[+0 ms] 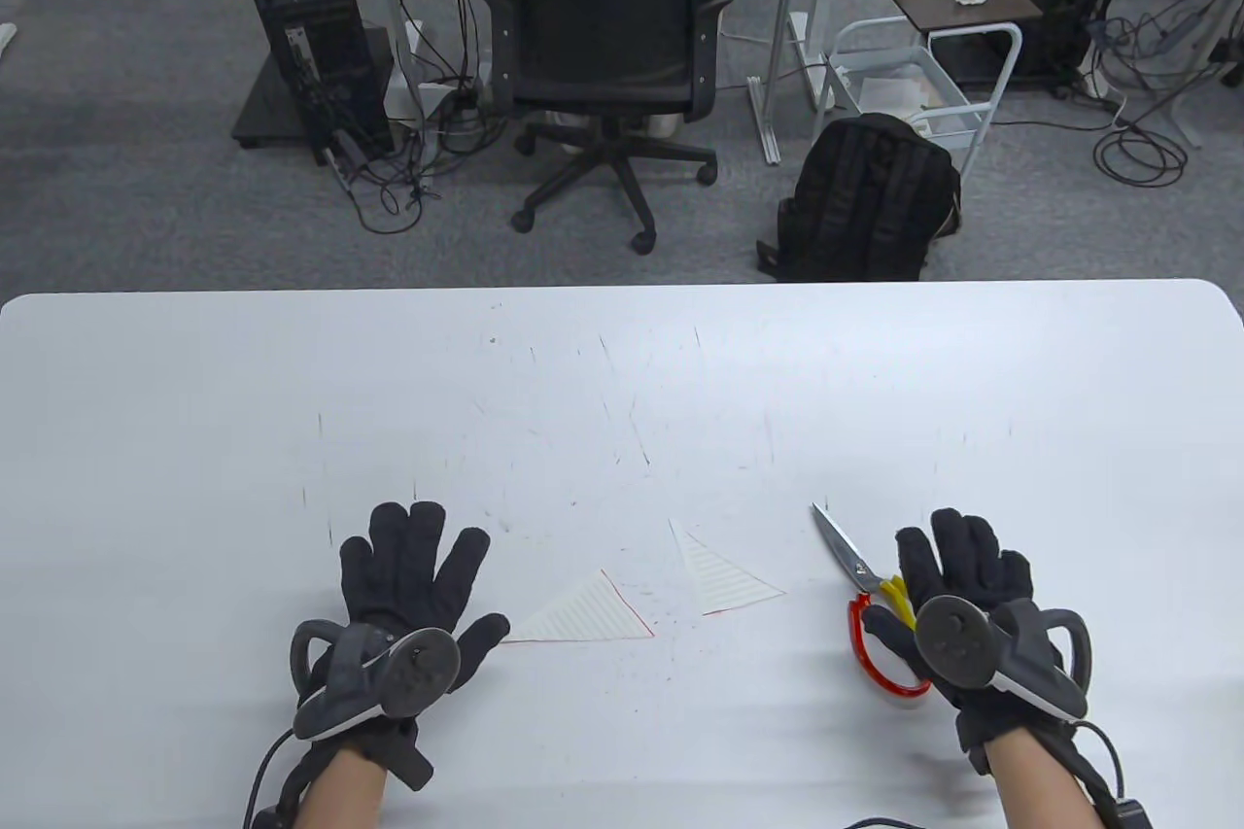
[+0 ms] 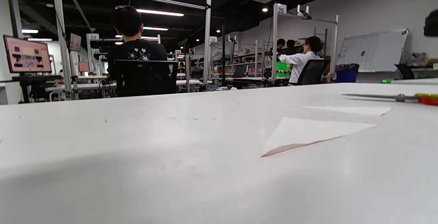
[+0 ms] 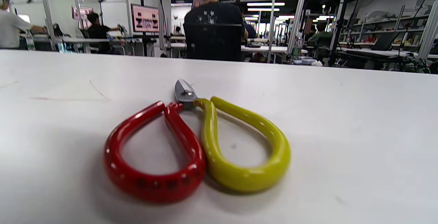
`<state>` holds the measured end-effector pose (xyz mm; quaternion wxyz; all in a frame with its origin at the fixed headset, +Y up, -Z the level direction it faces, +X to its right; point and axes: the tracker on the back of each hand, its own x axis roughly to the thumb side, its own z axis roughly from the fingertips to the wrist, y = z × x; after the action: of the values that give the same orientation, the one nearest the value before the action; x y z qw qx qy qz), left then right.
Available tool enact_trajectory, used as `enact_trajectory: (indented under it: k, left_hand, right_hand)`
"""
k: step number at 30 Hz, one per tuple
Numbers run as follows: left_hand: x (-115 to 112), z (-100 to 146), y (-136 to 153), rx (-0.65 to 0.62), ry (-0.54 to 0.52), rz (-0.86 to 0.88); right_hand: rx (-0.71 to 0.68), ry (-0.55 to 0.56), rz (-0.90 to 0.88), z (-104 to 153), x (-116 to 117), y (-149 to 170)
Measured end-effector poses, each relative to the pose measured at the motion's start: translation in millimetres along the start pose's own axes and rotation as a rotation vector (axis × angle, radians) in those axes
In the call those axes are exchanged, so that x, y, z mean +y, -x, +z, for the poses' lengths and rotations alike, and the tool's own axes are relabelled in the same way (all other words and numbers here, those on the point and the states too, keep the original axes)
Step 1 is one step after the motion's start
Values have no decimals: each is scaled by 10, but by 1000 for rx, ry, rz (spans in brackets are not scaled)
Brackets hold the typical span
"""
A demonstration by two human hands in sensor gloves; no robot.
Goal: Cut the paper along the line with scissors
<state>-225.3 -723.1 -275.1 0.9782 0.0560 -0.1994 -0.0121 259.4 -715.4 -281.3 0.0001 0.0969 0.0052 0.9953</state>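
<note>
Two triangular paper pieces (image 1: 591,613) (image 1: 724,574) lie apart on the white table (image 1: 622,382). The left hand (image 1: 413,576) rests flat with fingers spread, empty; the right hand (image 1: 957,581) lies open over the closed scissors (image 1: 860,591), gripping nothing.

You've got bright, even overhead light on the white table (image 1: 622,362), with only soft shadows near the hands. The scissors (image 3: 195,148) handles catch small glare spots in the right wrist view. Both wrist views go blurry up close, and straight lines bow at the edges.
</note>
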Motion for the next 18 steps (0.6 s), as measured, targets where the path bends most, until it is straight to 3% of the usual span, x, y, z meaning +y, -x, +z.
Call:
enact_trajectory:
  k: [6, 18]
  left_hand:
    - [-38, 10, 11, -5, -1, -10]
    - [-32, 10, 5, 4, -6, 6]
  right_hand:
    - [-31, 59, 58, -11, 26, -55]
    - [-29, 58, 43, -19, 69, -89]
